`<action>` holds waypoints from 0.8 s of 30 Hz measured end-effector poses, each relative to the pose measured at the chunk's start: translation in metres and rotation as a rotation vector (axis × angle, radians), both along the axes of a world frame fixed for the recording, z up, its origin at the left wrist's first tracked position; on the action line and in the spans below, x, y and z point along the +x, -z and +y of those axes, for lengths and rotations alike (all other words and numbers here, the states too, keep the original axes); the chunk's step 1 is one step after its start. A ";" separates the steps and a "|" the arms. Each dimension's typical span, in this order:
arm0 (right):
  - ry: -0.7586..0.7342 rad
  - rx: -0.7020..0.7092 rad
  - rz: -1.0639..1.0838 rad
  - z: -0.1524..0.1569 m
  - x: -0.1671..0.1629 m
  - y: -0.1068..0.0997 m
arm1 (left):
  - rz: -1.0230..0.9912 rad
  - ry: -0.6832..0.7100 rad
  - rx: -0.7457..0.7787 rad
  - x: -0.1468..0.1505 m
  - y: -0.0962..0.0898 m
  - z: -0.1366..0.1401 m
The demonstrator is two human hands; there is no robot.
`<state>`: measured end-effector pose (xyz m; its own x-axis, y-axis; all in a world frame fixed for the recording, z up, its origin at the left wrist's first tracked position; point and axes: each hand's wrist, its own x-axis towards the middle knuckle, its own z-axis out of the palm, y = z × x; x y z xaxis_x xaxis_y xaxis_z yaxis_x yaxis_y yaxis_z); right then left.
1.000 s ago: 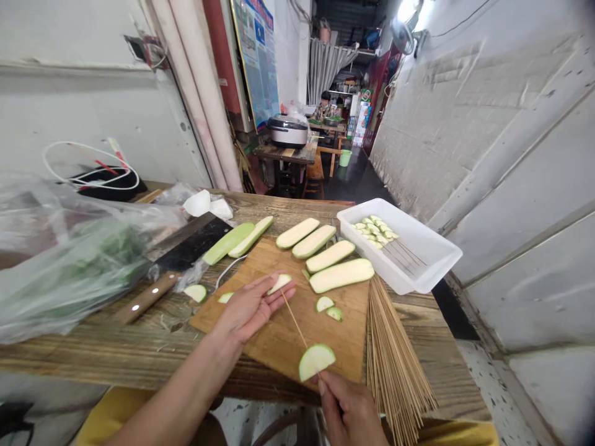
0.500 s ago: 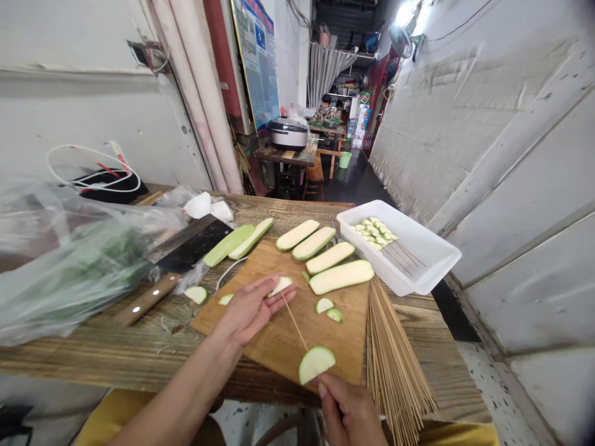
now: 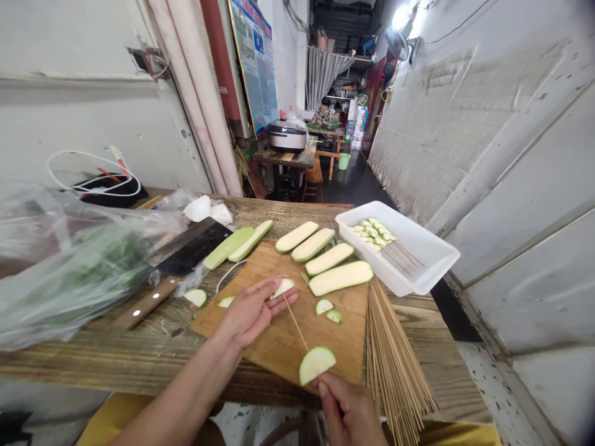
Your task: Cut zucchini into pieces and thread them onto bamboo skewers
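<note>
My left hand, over the wooden cutting board, pinches a half-round zucchini slice between thumb and fingers. A thin bamboo skewer runs from that slice back to my right hand, which grips its near end. Just ahead of the right fingers, a larger zucchini slice is threaded on the skewer. Whether the tip has entered the left slice is hard to tell. Several halved zucchini lie across the board's far side, cut face up. Two small cut pieces rest below them.
A bundle of bamboo skewers lies right of the board. Behind it stands a white plastic tray holding skewered slices. On the left are a cleaver, a plastic bag of greens and a loose slice. A person sits far back.
Almost nothing differs. Both hands, the skewer and the slices hold nearly the same positions, and the view has shifted very slightly.
</note>
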<state>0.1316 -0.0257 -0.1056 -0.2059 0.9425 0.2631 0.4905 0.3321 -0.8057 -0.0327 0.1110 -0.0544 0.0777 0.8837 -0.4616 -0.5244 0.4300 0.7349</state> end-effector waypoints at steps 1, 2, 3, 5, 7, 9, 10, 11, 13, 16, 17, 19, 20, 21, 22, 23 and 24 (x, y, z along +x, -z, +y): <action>0.000 -0.004 0.003 0.000 0.000 -0.001 | 0.001 -0.002 -0.002 0.000 -0.001 0.000; 0.004 -0.008 0.004 0.000 -0.001 -0.001 | 0.002 -0.003 -0.004 0.001 -0.001 0.000; 0.007 -0.013 0.004 0.001 -0.001 -0.001 | 0.000 -0.003 -0.007 0.001 -0.002 0.000; 0.011 -0.020 0.005 0.001 -0.001 0.000 | -0.004 0.001 -0.012 0.001 -0.003 0.000; 0.002 -0.025 0.003 0.002 0.000 0.002 | -0.010 0.005 -0.013 0.001 -0.003 0.000; -0.008 -0.034 0.000 0.002 0.000 0.005 | -0.015 0.009 -0.012 0.000 -0.003 0.000; -0.009 -0.036 -0.001 0.002 0.000 0.006 | -0.018 0.010 -0.013 0.000 -0.003 0.000; -0.010 -0.038 -0.001 0.002 0.000 0.006 | -0.019 0.011 -0.016 0.000 -0.002 0.000; -0.005 -0.035 -0.001 0.001 -0.001 0.007 | -0.017 0.009 -0.022 0.001 -0.001 0.000; 0.011 -0.023 -0.012 0.001 -0.001 0.009 | -0.016 0.007 -0.029 0.002 0.002 0.000; 0.018 -0.012 -0.016 0.001 -0.002 0.009 | -0.017 0.005 -0.031 0.003 0.002 0.000; 0.029 0.013 -0.022 0.001 -0.002 0.010 | -0.020 0.003 -0.038 0.004 0.003 -0.001; 0.035 0.024 -0.026 0.001 -0.002 0.010 | -0.021 0.001 -0.040 0.004 0.003 -0.001; 0.039 0.033 -0.030 0.001 -0.002 0.011 | -0.022 -0.002 -0.041 0.004 0.003 -0.002; 0.039 0.038 -0.032 0.002 -0.002 0.011 | -0.023 -0.003 -0.042 0.004 0.004 -0.002; 0.038 0.041 -0.034 0.002 -0.003 0.011 | -0.024 -0.002 -0.043 0.004 0.004 -0.002; 0.036 0.043 -0.036 0.002 -0.003 0.010 | -0.025 0.000 -0.043 0.005 0.004 -0.002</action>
